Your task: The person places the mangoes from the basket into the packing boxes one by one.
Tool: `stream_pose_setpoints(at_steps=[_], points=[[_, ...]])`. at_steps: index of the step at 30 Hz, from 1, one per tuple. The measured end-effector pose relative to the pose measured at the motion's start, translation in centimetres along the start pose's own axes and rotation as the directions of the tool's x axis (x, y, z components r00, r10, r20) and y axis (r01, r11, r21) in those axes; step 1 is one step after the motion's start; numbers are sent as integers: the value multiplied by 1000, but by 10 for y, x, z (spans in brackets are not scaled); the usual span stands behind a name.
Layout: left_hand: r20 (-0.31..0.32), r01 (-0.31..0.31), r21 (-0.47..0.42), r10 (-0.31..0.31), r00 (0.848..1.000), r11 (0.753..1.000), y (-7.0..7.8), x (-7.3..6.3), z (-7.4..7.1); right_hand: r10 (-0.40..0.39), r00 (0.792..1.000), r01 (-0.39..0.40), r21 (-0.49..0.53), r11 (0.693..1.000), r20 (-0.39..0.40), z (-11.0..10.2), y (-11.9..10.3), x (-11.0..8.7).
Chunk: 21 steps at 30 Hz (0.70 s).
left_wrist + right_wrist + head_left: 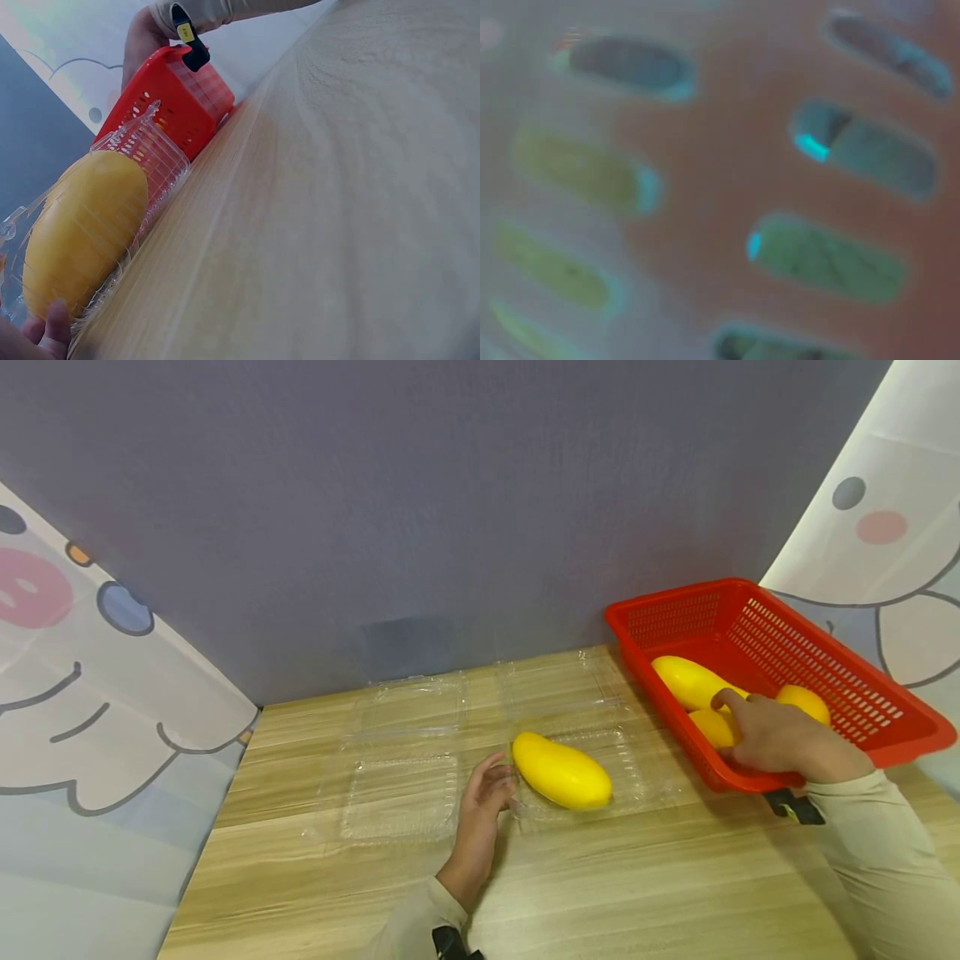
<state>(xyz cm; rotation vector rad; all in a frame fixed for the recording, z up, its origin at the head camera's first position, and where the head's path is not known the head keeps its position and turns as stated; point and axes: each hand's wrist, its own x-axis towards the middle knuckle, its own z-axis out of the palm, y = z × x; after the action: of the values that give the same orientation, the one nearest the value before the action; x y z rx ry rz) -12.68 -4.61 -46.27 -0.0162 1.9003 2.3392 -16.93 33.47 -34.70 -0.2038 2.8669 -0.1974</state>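
Note:
A yellow mango (561,772) lies in the right-hand clear plastic clamshell box (626,760), whose lid stands open towards the wall. My left hand (487,785) is at this box's left edge, its fingers loosely bent. In the left wrist view, fingertips (56,326) show close against the mango's near end. My right hand (776,735) reaches into the red plastic basket (885,693), with thumb and fingers around an orange-yellow fruit (712,727). Another long yellow mango (690,681) and a rounder orange-yellow fruit (804,700) are beside it. The right wrist view shows only blurred basket slots.
A second open clear clamshell box (401,797) stands left of my left hand. Both boxes and the basket rest on a wood-grain table (600,893). A grey wall panel (450,510) rises behind, with cartoon-printed cloth (112,710) on both sides.

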Motion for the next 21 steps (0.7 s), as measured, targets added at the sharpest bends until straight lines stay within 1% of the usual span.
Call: stream_pose_setpoints(at_steps=[6,13,16,21], points=[[-5,-2,3,2,1000,1000,0,0,0,7,1000,-7,-11,1000,-23,-2,-1,1],[-4,3,3,-3,1000,1000,0,0,0,-2,995,2,1,1000,-102,-2,-3,0],[-8,2,1,-2,1000,1000,0,0,0,-1,993,3,13,1000,-122,-4,-4,0],[-12,5,5,-5,1000,1000,-1,0,0,4,989,-6,-12,1000,-146,-6,-7,-2]])
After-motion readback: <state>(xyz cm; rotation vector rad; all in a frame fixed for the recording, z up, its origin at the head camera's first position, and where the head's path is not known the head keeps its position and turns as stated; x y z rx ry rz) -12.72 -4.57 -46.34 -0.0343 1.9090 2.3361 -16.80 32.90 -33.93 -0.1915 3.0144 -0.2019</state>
